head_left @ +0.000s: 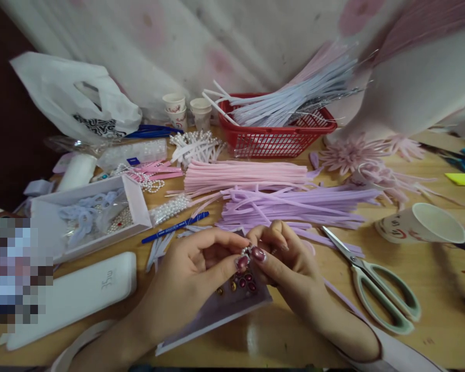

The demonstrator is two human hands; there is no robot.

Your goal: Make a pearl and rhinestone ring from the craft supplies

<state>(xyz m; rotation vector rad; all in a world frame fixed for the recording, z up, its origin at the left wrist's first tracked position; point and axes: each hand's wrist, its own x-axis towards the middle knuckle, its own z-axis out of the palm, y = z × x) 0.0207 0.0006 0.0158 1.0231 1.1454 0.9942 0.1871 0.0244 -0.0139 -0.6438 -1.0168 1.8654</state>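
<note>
In the middle of the head view, my left hand [191,274] and my right hand [294,271] meet, thumbs and forefingers pinched together. Between the fingertips is a small pearl-beaded piece [246,251]; its shape is mostly covered by the fingers. Both hands are above a shallow pale lilac box lid [205,325]. In that lid lie several dark red oval gems [248,283] with gold-coloured edges, partly hidden by my hands. Just beyond my fingers lies a bundle of lilac pipe cleaners [294,204].
Scissors [366,281] and a paper cup lying on its side [418,223] are on the right. A white power bank [81,297] and an open box of beads [89,240] stand left. Behind are pink pipe cleaners [244,175] and a red basket [275,142].
</note>
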